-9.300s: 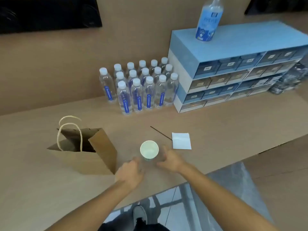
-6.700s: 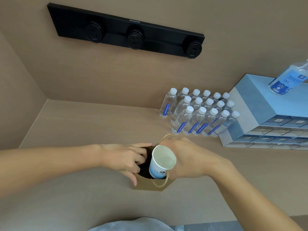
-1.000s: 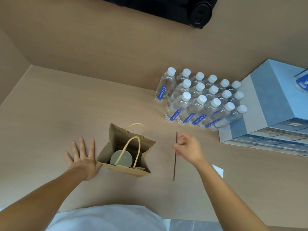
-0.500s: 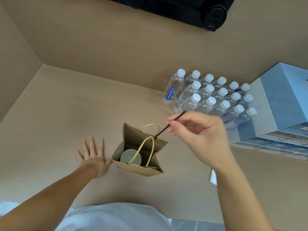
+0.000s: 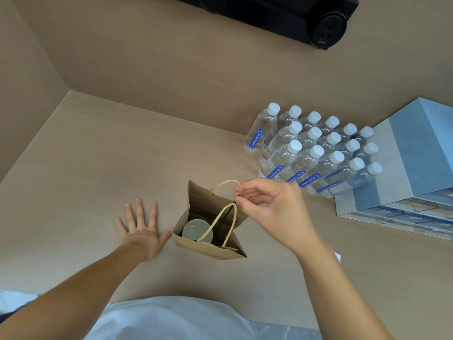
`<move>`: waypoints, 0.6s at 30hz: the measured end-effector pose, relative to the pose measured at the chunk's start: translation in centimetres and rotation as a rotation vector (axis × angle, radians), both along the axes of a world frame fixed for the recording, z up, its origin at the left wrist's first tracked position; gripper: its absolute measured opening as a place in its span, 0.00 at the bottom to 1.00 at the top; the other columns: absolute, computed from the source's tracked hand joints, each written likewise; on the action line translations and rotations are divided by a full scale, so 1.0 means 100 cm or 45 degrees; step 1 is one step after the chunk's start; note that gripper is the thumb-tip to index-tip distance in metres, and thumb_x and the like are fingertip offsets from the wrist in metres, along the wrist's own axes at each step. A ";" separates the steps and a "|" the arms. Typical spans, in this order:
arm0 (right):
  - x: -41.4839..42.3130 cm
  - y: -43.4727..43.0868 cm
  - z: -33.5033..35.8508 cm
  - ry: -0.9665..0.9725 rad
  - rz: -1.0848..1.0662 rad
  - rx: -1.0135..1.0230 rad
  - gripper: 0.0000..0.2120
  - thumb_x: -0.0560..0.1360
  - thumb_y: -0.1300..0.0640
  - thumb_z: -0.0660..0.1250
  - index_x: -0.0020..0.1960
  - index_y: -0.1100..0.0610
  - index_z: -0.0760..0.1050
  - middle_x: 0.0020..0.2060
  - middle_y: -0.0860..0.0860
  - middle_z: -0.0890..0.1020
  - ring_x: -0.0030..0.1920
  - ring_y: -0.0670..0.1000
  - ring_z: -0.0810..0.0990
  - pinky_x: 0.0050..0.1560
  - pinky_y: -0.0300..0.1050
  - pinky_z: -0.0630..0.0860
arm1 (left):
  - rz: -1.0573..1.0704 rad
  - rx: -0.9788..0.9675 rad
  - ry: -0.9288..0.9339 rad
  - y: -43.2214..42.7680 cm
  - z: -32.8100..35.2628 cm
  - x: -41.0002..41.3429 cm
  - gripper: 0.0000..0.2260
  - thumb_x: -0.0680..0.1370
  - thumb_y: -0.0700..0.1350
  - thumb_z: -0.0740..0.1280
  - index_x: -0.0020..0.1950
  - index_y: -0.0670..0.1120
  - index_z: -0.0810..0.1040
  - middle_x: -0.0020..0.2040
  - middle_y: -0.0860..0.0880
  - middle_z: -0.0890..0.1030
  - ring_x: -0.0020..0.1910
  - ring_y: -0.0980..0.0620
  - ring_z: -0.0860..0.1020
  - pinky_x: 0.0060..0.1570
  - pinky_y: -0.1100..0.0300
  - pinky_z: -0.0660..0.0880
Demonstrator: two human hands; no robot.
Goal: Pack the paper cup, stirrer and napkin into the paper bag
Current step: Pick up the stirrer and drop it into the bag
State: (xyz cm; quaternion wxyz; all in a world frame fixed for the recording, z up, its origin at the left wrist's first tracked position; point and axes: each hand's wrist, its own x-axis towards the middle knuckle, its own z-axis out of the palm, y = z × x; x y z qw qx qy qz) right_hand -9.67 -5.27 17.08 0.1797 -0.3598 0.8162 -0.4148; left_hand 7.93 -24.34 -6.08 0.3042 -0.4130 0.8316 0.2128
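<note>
1. Paper bag (image 5: 208,249) stands upright and open-mouthed on the bench (image 5: 98,168), near the frame's centre. Two twine handles arch over the opening.

2. Paper cup (image 5: 197,230) sits upright inside the bag, at the 9 o'clock side of the interior, mouth up; the near handle loop crosses above it.

3. Stirrer (image 5: 224,218): a thin dark stick, upper end pinched at the right fingertips, the rest running down into the bag at the 3 o'clock side of the cup. Lower end lost in the bag's shadow; cannot tell whether it touches the bottom.

4. Right hand (image 5: 269,207) hovers over the bag's 2 o'clock corner, thumb and forefinger closed on the stirrer top, other fingers loosely curled. It is right beside the far handle; contact with the twine is unclear.

5. Left hand (image 5: 141,229) lies flat on the bench at 9 o'clock of the bag, palm down, fingers spread, gripping nothing. The thumb tip reaches the bag's lower left corner, touching or nearly so.

6. Napkin (image 5: 339,257): only a small white corner shows on the bench at 4 o'clock of the bag, behind the right forearm, outside the bag.

7. Water bottles (image 5: 311,153) stand clustered at 1 o'clock, well apart from the bag, with a blue drawer unit (image 5: 404,168) just beside them at 3 o'clock.
</note>
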 end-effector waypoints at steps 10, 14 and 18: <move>0.006 0.009 0.000 -0.131 -0.081 -0.043 0.07 0.71 0.67 0.74 0.46 0.58 0.86 0.39 0.51 0.88 0.41 0.47 0.87 0.48 0.40 0.83 | -0.038 -0.057 0.026 -0.001 -0.007 0.001 0.38 0.78 0.66 0.46 0.70 0.51 0.22 0.74 0.40 0.24 0.73 0.34 0.27 0.72 0.33 0.37; -0.006 0.031 -0.012 -0.229 -0.281 -0.197 0.08 0.73 0.64 0.73 0.47 0.52 0.85 0.41 0.50 0.88 0.44 0.53 0.87 0.50 0.48 0.82 | -0.056 -0.094 0.041 -0.002 -0.012 0.002 0.38 0.76 0.68 0.45 0.69 0.52 0.21 0.74 0.40 0.25 0.73 0.34 0.28 0.71 0.32 0.38; -0.049 0.083 -0.062 -0.225 -0.645 -0.034 0.10 0.74 0.63 0.71 0.51 0.52 0.83 0.44 0.52 0.88 0.48 0.54 0.86 0.56 0.52 0.80 | -0.042 -0.158 0.123 0.005 -0.022 0.006 0.38 0.77 0.67 0.45 0.71 0.52 0.23 0.75 0.40 0.26 0.74 0.34 0.29 0.72 0.32 0.39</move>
